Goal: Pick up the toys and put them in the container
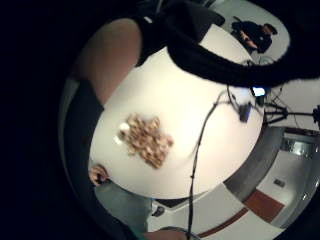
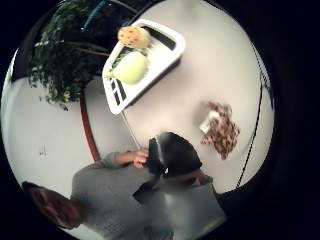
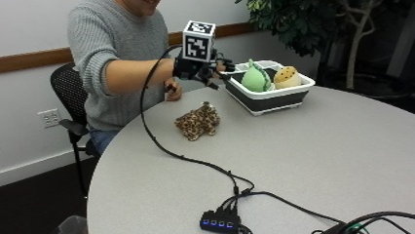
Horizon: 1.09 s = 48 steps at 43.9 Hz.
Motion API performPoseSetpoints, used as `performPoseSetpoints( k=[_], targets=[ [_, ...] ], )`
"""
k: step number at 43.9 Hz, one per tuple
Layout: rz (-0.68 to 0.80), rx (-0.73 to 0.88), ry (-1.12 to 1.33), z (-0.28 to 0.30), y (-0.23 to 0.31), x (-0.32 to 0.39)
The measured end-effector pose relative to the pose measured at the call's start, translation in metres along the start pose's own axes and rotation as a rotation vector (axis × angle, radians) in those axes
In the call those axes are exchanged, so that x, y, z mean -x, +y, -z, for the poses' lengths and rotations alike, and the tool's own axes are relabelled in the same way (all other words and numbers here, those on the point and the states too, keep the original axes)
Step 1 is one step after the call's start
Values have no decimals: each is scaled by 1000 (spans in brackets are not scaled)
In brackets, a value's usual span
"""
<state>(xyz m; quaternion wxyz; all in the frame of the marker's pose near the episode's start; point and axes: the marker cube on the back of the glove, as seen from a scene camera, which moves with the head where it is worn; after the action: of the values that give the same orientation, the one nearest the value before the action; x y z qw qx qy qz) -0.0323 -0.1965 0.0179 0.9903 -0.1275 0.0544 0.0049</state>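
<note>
The gloved right hand hangs in the air above the bench, just beside the container's near wall; whether its fingers are spread or curled I cannot tell, as the glove's gear hides them, and nothing shows in its grasp. The bare left hand rests at the bench edge, below the gloved one. From the right hand, the leopard-print plush toy lies on the bench at about 6 o'clock in the outside view, apart from it. The container, at about 3 o'clock, already holds a green plush and a tan spotted plush. One risk is the black cable trailing from the glove past the leopard: a reach down could drag it across the toy or snag it. The soft toy may also sag out of a pinch, or catch on the container's rim.
</note>
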Motion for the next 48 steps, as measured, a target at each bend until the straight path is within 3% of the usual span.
performPoseSetpoints(
  k=[6,12,16,25,36,48],
  targets=[
    [-68,67,-69,-47,9,-22],
    [-38,239,-57,-141,19,-10],
    [-41,207,17,-172,21,-5],
    [-49,118,136,-179,19,-7],
    [-44,-219,129,-177,9,-16],
    [-42,-228,32,-160,-2,-12]
  ],
)
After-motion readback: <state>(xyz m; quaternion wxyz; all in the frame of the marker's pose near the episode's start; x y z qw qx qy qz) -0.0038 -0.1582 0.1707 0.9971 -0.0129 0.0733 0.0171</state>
